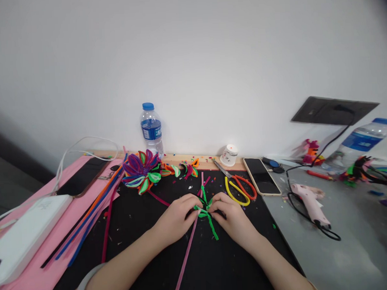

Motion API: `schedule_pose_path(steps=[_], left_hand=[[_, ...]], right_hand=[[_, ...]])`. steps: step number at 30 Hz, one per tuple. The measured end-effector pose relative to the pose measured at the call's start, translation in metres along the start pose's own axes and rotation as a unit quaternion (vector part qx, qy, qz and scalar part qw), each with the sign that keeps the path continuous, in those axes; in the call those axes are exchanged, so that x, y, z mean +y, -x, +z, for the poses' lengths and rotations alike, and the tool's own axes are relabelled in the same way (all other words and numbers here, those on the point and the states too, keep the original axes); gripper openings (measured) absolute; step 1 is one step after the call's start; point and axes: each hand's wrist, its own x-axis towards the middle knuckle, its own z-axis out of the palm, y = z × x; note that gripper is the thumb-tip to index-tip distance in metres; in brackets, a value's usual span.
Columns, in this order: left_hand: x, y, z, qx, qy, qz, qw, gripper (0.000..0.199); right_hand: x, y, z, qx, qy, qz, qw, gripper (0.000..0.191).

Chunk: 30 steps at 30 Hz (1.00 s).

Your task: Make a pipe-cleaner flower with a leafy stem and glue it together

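Observation:
Both hands meet over a black mat [238, 255] around a green pipe-cleaner piece [211, 226] with several arms spreading from its middle. My left hand [179, 217] pinches its left side between thumb and fingertips. On the opposite side, my right hand [231, 214] has its fingers closed on a green arm. One twisted green arm points toward me, another away. A long pink pipe cleaner [186, 258] runs from near my left fingertips to the bottom edge; whether it is joined to the green piece I cannot tell.
Scissors [238, 189] lie beyond my right hand, near a paper cup [229, 155] and a phone [261, 176]. A pipe-cleaner flower [143, 170] and a water bottle [151, 130] are at the back left. At right is a pink glue gun [310, 203]; at left, a white power bank [32, 235].

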Motion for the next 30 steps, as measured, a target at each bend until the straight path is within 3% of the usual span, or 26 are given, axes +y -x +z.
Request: schedule_pose_path(steps=[10, 22, 30], left_hand=[[0.002, 0.0, 0.0, 0.003, 0.004, -0.004, 1.0, 0.015], [-0.005, 0.001, 0.001, 0.044, 0.027, -0.026, 0.998, 0.015], [-0.008, -0.001, 0.002, 0.061, 0.04, -0.056, 0.996, 0.015]], right_hand=[[-0.003, 0.001, -0.001, 0.005, 0.004, 0.001, 1.0, 0.014], [-0.003, 0.0, -0.008, 0.109, 0.009, 0.037, 0.993, 0.015], [-0.001, 0.001, -0.006, 0.094, 0.0, 0.048, 0.994, 0.013]])
